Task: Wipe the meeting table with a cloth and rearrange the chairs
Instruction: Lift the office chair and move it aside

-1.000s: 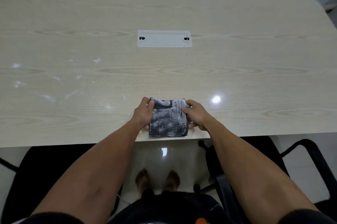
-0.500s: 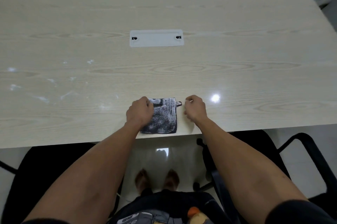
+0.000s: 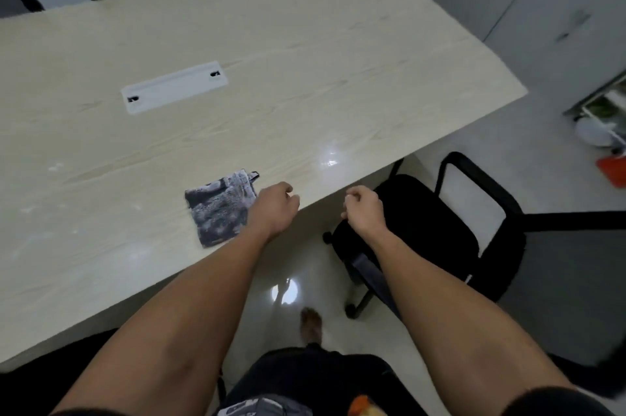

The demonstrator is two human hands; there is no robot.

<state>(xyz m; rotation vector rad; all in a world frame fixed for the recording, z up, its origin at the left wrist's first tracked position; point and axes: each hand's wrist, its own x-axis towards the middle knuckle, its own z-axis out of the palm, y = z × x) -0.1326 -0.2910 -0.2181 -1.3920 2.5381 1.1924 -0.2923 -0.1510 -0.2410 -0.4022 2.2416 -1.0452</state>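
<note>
Since the folded dark grey and white mottled cloth lies flat on the pale wood-grain surface with neither of the hands gripping it, the wiping step looks paused or finished, and the chair step seems to be starting. The left hand hovers just right of the cloth, at the near edge of the surface, fingers loosely curled round nothing. The right hand is off the surface, over the black armchair with a padded seat, fingers also loosely bent and empty. The next move likely calls for the right hand to go down to the chair's armrest or back and take hold of it. Whether the left hand touches the cloth's edge is hard to tell. The chair's back is cut off, and pale smudges left of the cloth may be dust or glare.
</note>
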